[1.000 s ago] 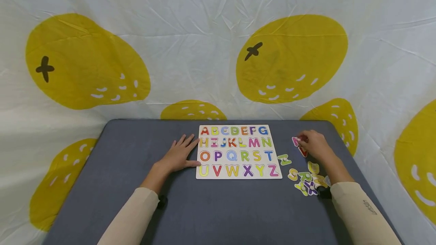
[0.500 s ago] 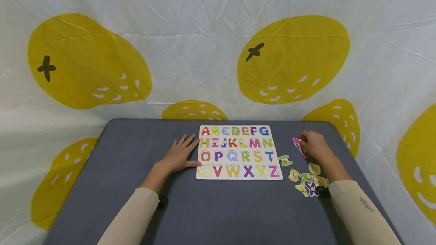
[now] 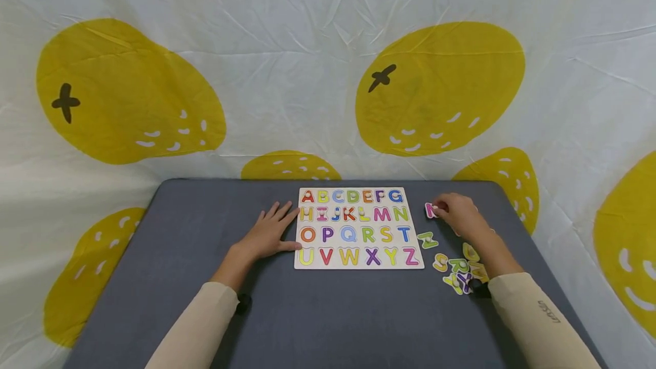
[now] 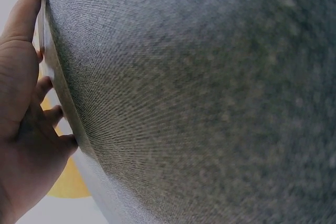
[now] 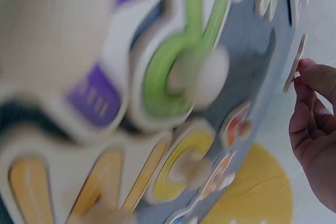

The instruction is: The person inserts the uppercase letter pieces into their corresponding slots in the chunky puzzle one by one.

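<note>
A white alphabet puzzle board [image 3: 333, 245] lies on the table. My left hand [image 3: 263, 236] rests at its left edge with fingers spread and straight, thumb and fingertips touching the edge. To the right of the board, my right hand [image 3: 463, 216] pinches a pink letter piece [image 3: 430, 210], which looks like an M, between thumb and fingers. In the right wrist view the piece [image 5: 296, 64] is held on edge, apart from the table. Letters A to L carry knobbed pieces; the M to Z places show no knobs.
A green letter piece [image 3: 427, 240] lies next to the board's right edge. Nearer me, several knobbed pieces are heaped, including a yellow S [image 3: 440, 262], a green R [image 3: 458, 265] and a yellow-green Y [image 3: 452, 283]. A red piece [image 5: 236, 125] lies beyond them in the right wrist view.
My right hand has moved left toward the board, carrying the pink letter piece away from the red piece it lay beside. The left hand has stayed in place.
</note>
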{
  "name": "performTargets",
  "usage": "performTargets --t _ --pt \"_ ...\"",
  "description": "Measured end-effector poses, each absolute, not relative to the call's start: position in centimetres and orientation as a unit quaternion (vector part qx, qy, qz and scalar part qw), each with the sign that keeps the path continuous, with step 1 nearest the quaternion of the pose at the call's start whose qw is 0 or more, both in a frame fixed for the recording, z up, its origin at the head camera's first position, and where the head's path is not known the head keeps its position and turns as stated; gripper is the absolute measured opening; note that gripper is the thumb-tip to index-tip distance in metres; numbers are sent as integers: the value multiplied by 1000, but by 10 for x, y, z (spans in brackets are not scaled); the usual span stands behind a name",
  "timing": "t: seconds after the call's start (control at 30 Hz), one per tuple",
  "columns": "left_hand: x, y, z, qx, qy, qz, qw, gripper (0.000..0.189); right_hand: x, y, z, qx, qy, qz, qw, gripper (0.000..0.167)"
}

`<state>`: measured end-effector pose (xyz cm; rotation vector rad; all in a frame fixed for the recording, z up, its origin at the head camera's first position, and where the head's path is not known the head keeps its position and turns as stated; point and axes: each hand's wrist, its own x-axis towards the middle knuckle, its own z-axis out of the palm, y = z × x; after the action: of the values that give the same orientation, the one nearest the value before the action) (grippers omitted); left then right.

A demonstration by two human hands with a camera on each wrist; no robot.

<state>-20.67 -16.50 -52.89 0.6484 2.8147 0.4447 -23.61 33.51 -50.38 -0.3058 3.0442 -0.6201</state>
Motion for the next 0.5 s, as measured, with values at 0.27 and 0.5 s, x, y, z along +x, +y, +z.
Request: performTargets --t 0.27,0.5 --pt "-208 -166 -530 221 956 156 111 98 -237 300 -501 -141 969 -203 -4 14" --pt "-207 -166 -528 222 955 159 112 98 -237 271 -503 -163 964 -211 -1 11"
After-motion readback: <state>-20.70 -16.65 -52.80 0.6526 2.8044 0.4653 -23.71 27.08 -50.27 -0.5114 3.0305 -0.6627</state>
